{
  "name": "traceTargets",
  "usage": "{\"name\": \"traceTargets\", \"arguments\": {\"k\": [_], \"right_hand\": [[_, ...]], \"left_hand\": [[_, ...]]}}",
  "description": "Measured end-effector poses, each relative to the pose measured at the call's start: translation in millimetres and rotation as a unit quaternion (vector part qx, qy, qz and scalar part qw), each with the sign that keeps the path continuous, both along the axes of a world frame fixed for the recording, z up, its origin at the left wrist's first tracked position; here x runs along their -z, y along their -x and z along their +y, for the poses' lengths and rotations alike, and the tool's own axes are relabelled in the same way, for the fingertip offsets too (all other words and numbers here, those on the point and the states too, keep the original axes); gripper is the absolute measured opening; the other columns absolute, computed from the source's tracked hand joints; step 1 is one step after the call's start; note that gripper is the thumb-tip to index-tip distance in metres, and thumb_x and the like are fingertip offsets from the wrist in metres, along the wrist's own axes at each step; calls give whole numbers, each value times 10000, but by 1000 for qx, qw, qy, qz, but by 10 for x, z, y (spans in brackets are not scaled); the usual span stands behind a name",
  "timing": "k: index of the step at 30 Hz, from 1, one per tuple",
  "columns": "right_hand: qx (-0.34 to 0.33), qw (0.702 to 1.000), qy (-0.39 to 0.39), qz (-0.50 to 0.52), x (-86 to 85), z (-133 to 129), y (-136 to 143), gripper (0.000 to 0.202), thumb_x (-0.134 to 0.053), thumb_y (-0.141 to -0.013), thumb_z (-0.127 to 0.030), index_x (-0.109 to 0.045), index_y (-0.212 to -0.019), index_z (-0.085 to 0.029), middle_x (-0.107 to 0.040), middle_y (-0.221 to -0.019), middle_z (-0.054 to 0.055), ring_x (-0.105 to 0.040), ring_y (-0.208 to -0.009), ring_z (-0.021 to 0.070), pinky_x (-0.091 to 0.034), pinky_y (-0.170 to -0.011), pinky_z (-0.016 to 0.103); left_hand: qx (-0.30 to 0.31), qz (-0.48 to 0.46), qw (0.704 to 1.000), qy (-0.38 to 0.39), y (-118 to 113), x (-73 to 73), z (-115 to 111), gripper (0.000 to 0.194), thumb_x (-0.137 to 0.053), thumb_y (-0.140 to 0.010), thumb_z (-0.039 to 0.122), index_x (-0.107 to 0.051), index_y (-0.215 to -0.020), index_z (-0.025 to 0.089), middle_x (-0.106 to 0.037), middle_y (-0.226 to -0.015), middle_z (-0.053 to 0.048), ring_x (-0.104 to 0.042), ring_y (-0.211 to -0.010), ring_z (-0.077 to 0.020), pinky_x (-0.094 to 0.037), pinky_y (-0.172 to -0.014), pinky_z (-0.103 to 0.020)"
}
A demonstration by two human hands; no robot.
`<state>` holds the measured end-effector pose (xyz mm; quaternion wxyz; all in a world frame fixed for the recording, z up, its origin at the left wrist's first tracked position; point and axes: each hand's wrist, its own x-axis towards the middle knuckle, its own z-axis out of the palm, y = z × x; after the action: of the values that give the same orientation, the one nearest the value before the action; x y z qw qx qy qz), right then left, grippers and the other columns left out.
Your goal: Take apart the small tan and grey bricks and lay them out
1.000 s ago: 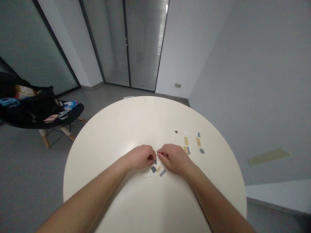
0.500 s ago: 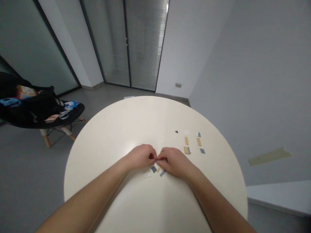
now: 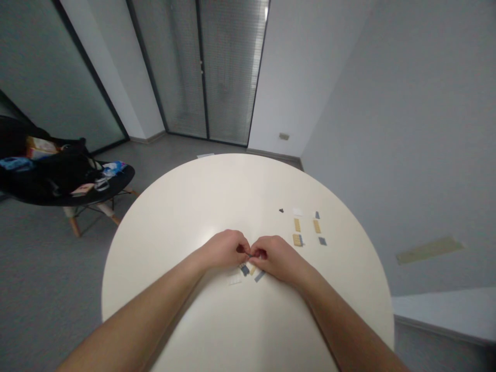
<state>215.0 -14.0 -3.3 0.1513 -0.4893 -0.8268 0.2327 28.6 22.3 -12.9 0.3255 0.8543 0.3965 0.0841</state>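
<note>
My left hand [image 3: 228, 249] and my right hand [image 3: 276, 257] meet at their fingertips over the table, both closed in a pinch. Between them a sliver of a small grey building brick [image 3: 250, 254] shows; fingers hide most of it. Just below the hands lie a dark grey brick [image 3: 245, 269], a tan brick [image 3: 252, 270] partly covered by my right hand, and a flat grey brick [image 3: 260, 276]. A white brick [image 3: 234, 279] rests beneath my left wrist.
Right of my hands on the round white table [image 3: 209, 186] sit sorted bricks: a tan brick with grey [image 3: 297, 240], tan plates [image 3: 316, 226], a grey piece [image 3: 323, 241], white pieces [image 3: 297, 212] and a small dark piece [image 3: 281, 210]. A loaded black chair [image 3: 58, 191] stands at left.
Both hands stay in nearly the same place, fingertips together. My fingers have shifted slightly around the small grey brick; the bricks on the table lie as before.
</note>
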Motion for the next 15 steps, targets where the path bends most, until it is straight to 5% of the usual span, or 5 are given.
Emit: {"name": "traceTargets", "arguments": {"k": [15], "right_hand": [[-5, 997, -50, 55, 102, 53, -17, 131, -593, -795, -140, -702, -826, -205, -686, -798, 14, -592, -704, 119, -421, -660, 220]], "left_hand": [[-18, -57, 998, -1, 44, 51, 34, 235, -505, -778, 252, -722, -829, 176, -693, -764, -26, -571, -662, -133, -372, -597, -217]]}}
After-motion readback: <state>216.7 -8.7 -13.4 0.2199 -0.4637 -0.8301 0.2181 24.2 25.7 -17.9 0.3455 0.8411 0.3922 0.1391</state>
